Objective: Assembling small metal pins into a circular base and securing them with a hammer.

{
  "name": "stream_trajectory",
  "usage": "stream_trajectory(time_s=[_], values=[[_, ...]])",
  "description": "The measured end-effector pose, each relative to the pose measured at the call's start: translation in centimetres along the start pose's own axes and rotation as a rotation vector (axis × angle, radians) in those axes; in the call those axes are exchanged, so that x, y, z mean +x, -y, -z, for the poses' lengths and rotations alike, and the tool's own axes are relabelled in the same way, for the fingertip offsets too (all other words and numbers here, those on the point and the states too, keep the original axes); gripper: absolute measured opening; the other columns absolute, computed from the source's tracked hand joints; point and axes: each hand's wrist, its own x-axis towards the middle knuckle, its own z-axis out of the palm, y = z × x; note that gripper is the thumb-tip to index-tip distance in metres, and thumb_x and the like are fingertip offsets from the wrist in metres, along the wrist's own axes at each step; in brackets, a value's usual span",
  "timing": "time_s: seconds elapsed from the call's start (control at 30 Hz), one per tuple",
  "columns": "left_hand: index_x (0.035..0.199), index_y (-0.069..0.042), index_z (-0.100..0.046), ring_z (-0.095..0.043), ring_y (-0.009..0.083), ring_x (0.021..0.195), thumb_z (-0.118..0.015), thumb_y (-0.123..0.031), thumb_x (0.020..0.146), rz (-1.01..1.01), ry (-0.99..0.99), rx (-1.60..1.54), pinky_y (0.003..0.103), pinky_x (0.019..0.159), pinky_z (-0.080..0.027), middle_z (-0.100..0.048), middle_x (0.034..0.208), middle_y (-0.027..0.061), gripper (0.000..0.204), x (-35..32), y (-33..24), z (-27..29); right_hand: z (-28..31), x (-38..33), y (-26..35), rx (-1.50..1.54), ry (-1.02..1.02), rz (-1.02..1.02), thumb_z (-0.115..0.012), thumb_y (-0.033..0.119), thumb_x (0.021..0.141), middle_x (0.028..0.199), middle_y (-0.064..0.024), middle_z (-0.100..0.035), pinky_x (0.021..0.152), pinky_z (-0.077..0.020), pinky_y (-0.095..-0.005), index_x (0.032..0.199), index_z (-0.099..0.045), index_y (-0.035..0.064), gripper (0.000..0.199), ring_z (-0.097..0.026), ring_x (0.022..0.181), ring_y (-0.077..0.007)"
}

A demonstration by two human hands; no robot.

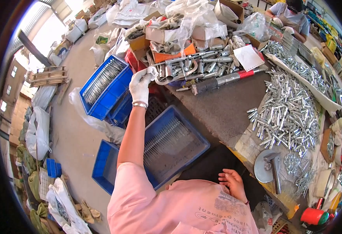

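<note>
My left hand (140,85), in a white knitted glove with a metal band at the wrist, reaches out by the bench's left corner. Its fingers are bunched together around something whitish at their tips, which I cannot make out. Next to it stands a blue crate (100,109) with rows of thin metal pieces, and a heap of metal tubes and sockets (208,64) lies on the other side. My right hand (233,182) is bare and rests close to my body at the bench's near edge, its fingers loosely bent and apart, holding nothing.
A larger blue crate (202,142) with thin metal rods in a row stands below my left arm. On the bench lie a long grey-and-red tool (221,82), a big pile of metal sleeves (286,111) and a hammer (274,169) on a round plate. Another person (290,19) sits far right.
</note>
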Motion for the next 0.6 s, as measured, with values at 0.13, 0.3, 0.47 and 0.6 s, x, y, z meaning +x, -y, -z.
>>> stream_trajectory(time_s=[0.13, 0.3, 0.47, 0.6], values=[[0.113, -0.001, -0.081, -0.070, 0.0103, 0.088, -0.081, -0.009, 0.095, -0.205, -0.025, 0.303, 0.027, 0.079, -0.058, -0.072, 0.100, 0.0024, 0.020, 1.2, 1.0, -0.3, 0.5, 0.0, -0.3, 0.003, -0.014, 0.018, -0.054, 0.011, 0.110, 0.123, -0.0142, -0.073, 0.089, -0.0600, -0.0318, 0.135, -0.062, 0.0022, 0.028, -0.071, 0.103, -0.0188], [0.117, -0.002, -0.079, -0.069, 0.0092, 0.086, -0.078, -0.013, 0.099, 0.047, -0.045, -0.007, 0.026, 0.077, -0.057, -0.075, 0.102, 0.0014, 0.021, 1.3, -0.1, -0.5, 0.8, 0.2, -0.3, -0.019, -0.017, 0.006, -0.054, 0.012, 0.111, 0.124, -0.0144, -0.073, 0.090, -0.0598, -0.0345, 0.136, -0.062, 0.0009, 0.028, -0.071, 0.107, -0.0203], [0.120, -0.005, -0.077, -0.072, 0.0099, 0.089, -0.075, -0.012, 0.101, 0.186, -0.082, -0.119, 0.025, 0.076, -0.056, -0.077, 0.105, 0.0015, 0.020, 1.4, 0.7, 1.3, 1.0, 0.8, -0.6, -0.032, 0.005, -0.016, -0.054, 0.011, 0.110, 0.124, -0.0138, -0.073, 0.089, -0.0592, -0.0332, 0.136, -0.062, 0.0011, 0.029, -0.071, 0.107, -0.0193], [0.115, -0.009, -0.077, -0.071, 0.0089, 0.090, -0.072, -0.011, 0.101, 0.271, -0.007, -0.237, 0.024, 0.071, -0.051, -0.078, 0.108, 0.0012, 0.015, 0.0, 2.7, 2.9, 1.3, 0.7, -0.9, -0.035, 0.012, -0.031, -0.054, 0.013, 0.110, 0.123, -0.0128, -0.073, 0.089, -0.0582, -0.0322, 0.136, -0.062, 0.0022, 0.029, -0.070, 0.106, -0.0186]])
